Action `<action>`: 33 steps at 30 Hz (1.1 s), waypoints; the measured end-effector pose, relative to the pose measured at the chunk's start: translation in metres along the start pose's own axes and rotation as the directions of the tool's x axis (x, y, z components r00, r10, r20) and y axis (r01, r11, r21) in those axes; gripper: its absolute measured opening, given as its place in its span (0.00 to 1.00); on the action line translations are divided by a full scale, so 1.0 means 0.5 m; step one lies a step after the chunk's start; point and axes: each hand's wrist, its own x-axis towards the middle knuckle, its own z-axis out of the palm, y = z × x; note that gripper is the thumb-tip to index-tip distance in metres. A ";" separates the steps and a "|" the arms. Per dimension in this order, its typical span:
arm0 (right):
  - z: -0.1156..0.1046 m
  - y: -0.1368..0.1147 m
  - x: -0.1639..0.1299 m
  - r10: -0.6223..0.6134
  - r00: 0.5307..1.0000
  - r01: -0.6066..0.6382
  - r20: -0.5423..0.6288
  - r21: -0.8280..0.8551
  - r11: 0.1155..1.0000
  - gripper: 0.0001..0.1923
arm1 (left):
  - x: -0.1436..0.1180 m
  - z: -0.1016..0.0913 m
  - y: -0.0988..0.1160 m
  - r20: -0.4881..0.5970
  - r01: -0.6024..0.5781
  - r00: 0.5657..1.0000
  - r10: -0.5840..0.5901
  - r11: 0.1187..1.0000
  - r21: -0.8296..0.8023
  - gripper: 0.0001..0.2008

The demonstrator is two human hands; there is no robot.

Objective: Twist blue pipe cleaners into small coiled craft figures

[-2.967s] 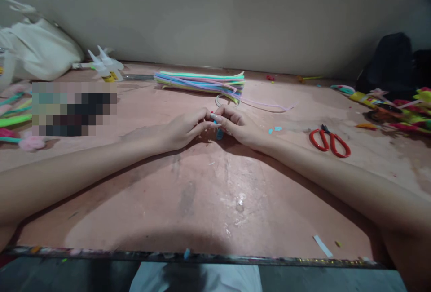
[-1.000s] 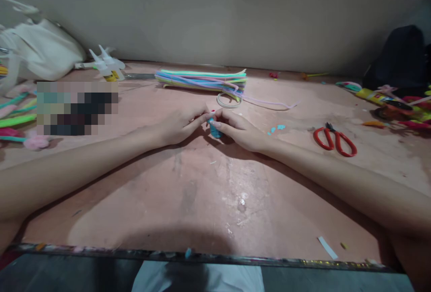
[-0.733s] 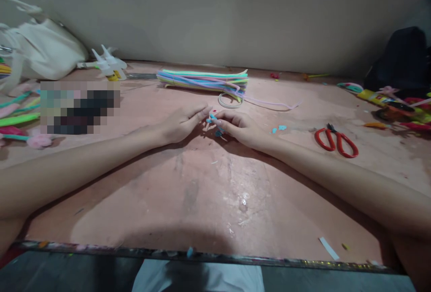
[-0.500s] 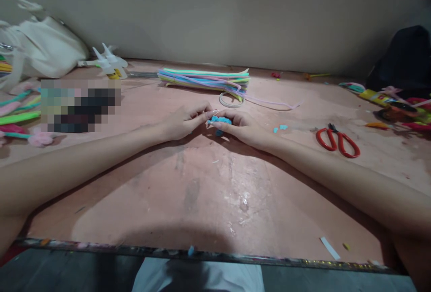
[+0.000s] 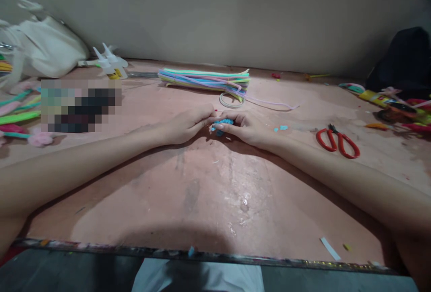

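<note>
Between the fingers and thumb of my right hand [image 5: 245, 126] is a small, lumpy bright-blue craft piece [image 5: 224, 126], held just above the tabletop. My left hand [image 5: 193, 125] is closed in a pinch at the left end of that piece, its fingertips meeting those of the right. What the left fingers grip is hidden. A thin pale strand and a tiny red spot show just beyond the fingertips. Several small blue scraps [image 5: 283, 127] lie to the right of my right hand. Farther right rest red-handled pliers or cutters [image 5: 337, 141], jaws pointing away.
Behind my hands lies a bundle of pastel pipe cleaners [image 5: 204, 79], with a pale ring [image 5: 231, 100] in front. Glue bottles [image 5: 112, 64] and a white bag [image 5: 50, 47] stand back left. Colourful craft pieces [image 5: 404, 108] crowd the right; a paper strip [image 5: 330, 249] lies near the front edge.
My left fingers have curled in more tightly at the blue piece's left end. The blue piece and right fingertips have shifted very slightly right. Everything else on the table stays put.
</note>
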 end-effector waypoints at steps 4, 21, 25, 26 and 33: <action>-0.001 -0.002 -0.001 0.009 1.000 -0.009 0.010 -0.012 1.000 0.19 | 0.003 0.002 0.013 -0.016 0.044 0.999 -0.044 0.999 -0.026 0.22; -0.032 0.023 0.009 0.094 0.995 -0.095 0.011 0.085 0.992 0.19 | 0.005 0.010 -0.005 -0.153 0.177 0.957 -0.247 0.914 -0.365 0.24; -0.095 0.003 0.028 -0.067 0.997 0.080 0.048 -0.368 0.927 0.23 | 0.021 -0.024 -0.009 -0.208 0.240 0.944 -0.258 0.965 -0.106 0.18; -0.113 -0.007 0.034 -0.111 0.994 0.104 0.019 -0.540 0.835 0.22 | 0.028 -0.038 -0.009 -0.209 0.268 0.942 -0.263 0.963 -0.004 0.15; -0.233 -0.077 0.104 -0.241 0.945 -0.143 -0.220 -0.943 0.301 0.10 | 0.123 -0.127 -0.080 -0.055 0.079 0.997 -0.057 0.612 0.787 0.21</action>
